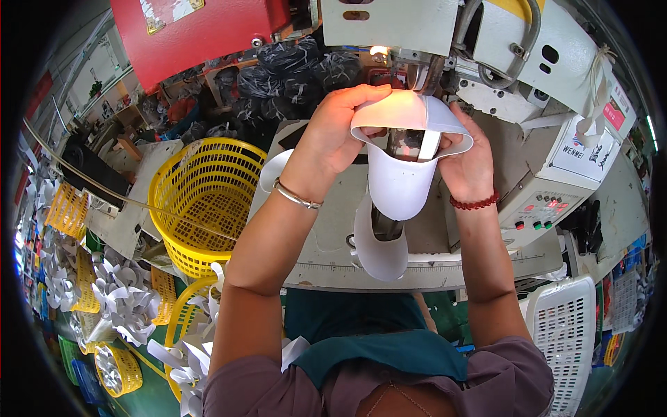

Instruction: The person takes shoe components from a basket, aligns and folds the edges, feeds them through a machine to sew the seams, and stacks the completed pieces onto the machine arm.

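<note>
Head view: left hand [335, 128] and right hand [470, 163] clamp one white piece [403, 182]; one white flap [379, 255] below, near table edge [323, 275]; bare room leftward.

Printed in large dark letters on a white plate [582, 157], right of the right hand [469, 160]. Printed in pale characters on a red sticker [613, 115], farther right and higher. Lit as red digits on a control panel [543, 212], below right of the same hand. Marked finely along a ruler scale [445, 268], below both hands; too small to read. Printed illegibly on a pale label [170, 14], above left of the left hand [333, 128].
</note>
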Available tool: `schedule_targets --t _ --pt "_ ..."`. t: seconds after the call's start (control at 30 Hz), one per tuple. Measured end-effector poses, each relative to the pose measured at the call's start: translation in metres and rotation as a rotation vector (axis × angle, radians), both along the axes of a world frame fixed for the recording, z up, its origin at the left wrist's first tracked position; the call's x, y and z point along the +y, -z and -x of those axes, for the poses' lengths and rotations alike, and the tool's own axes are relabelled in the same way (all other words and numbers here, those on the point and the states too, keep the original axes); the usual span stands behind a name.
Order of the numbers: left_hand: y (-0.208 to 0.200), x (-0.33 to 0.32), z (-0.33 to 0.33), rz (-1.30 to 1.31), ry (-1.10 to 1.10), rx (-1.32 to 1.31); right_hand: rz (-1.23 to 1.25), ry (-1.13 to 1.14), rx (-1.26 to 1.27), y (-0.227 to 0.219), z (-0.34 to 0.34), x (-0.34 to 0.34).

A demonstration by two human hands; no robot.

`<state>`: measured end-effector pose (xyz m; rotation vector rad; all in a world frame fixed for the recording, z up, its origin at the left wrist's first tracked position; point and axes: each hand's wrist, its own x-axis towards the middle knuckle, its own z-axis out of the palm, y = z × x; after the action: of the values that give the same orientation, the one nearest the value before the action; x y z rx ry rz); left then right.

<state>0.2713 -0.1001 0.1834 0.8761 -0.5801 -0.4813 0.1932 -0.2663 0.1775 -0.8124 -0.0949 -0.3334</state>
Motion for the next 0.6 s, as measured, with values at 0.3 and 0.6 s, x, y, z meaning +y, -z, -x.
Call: schedule_targets --t 0.3,0.6 --pt "0.005 0.001 -0.003 0.044 0.064 0.018 0.009 -0.085 0.031 0.010 -0.006 -0.013" --pt "0.020 -0.003 -0.008 0.038 0.053 0.138 0.152 -0.077 0.020 0.023 -0.015 -0.014"
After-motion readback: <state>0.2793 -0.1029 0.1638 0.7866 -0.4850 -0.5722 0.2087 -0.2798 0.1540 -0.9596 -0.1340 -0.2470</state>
